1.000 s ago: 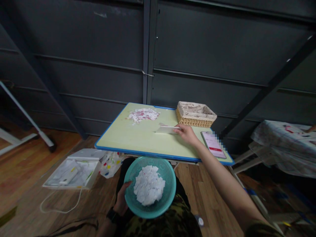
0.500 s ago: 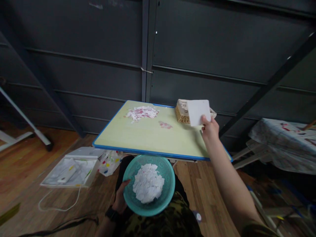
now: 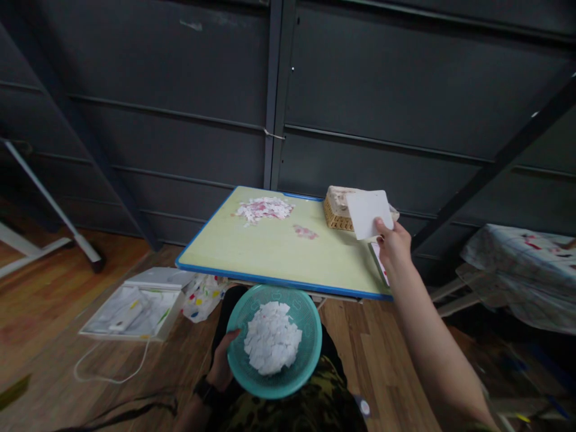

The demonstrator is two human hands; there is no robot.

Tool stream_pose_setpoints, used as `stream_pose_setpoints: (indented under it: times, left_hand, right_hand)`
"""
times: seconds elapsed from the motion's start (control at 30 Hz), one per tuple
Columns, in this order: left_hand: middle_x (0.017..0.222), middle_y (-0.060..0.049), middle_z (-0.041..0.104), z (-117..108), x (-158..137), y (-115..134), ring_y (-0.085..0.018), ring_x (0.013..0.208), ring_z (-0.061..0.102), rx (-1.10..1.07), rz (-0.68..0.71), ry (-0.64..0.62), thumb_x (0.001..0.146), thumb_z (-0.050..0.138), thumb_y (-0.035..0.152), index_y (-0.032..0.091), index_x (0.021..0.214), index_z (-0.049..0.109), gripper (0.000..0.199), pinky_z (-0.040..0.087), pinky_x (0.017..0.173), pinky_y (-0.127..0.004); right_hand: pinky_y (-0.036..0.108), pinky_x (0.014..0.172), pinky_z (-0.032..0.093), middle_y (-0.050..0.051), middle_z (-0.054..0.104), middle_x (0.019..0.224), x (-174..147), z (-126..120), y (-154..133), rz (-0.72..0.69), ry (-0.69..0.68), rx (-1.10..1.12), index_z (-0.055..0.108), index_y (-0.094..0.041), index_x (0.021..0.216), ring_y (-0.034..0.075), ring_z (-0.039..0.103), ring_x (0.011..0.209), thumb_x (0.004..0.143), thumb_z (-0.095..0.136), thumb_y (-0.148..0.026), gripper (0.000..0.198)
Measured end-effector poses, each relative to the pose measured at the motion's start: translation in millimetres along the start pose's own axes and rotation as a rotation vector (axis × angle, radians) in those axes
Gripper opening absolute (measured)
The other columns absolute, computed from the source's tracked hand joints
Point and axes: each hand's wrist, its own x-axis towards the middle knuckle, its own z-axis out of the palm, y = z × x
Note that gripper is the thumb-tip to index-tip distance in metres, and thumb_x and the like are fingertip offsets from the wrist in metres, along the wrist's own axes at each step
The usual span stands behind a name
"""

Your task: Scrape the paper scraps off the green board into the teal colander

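Note:
My left hand grips the left rim of a green plastic colander, which rests on my lap. Torn white paper pieces are heaped inside it. Out over the table's right side, my right hand pinches a white square card by its lower right corner, thumb on the near face. Behind the card, and partly hidden by it, stands a wicker basket with a pale lining. A flat pink-and-white item lies by the table's right edge, below my right hand.
The yellow table with blue edging carries a pile of white and pink scraps and a pinkish patch. On the floor at left are an open white box with a cord and a spotted bag. A cloth-covered table stands right.
The card has tilted in my right hand and shifted slightly right and down in view. The flat item by the table's right edge now shows. My left hand keeps its hold on the colander.

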Motion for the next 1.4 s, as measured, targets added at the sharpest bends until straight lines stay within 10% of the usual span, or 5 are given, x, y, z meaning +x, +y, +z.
stream_pose_setpoints:
  times: [0.2, 0.5, 1.4]
  left_hand:
    - [0.095, -0.014, 0.081, 5.5, -8.5, -2.3, -0.036, 0.1, 0.074, -0.02, -0.041, 0.011, 0.073, 0.068, 0.014, 0.007, 0.11, 0.072, 0.039, 0.053, 0.097, -0.049]
    - [0.096, -0.016, 0.081, 10.4, -11.7, -5.2, -0.036, 0.102, 0.073, -0.059, -0.054, -0.05, 0.077, 0.064, 0.015, 0.002, 0.117, 0.068, 0.042, 0.051, 0.099, -0.049]
    - [0.09, -0.015, 0.081, -11.2, 3.7, -27.5, -0.039, 0.108, 0.069, -0.046, -0.076, -0.158, 0.069, 0.074, 0.03, 0.012, 0.084, 0.077, 0.024, 0.047, 0.101, -0.05]
  right_hand:
    - [0.029, 0.063, 0.046, 0.004, 0.069, 0.075, -40.7, 74.3, 8.6, -0.225, -0.522, -0.316, 0.069, -0.015, 0.085, 0.016, 0.058, 0.065, 0.068, 0.073, -0.045, 0.035]
    - [0.033, 0.086, 0.047, 0.012, 0.075, 0.109, -75.1, 172.3, 16.8, -0.696, -0.879, -0.879, 0.074, -0.016, 0.109, 0.027, 0.068, 0.099, 0.087, 0.058, -0.022, 0.028]
    - [0.026, 0.055, 0.037, 0.003, 0.066, 0.069, -35.5, 163.4, 38.3, -0.467, -0.951, -0.64, 0.073, -0.014, 0.092, 0.017, 0.053, 0.06, 0.077, 0.061, -0.039, 0.032]
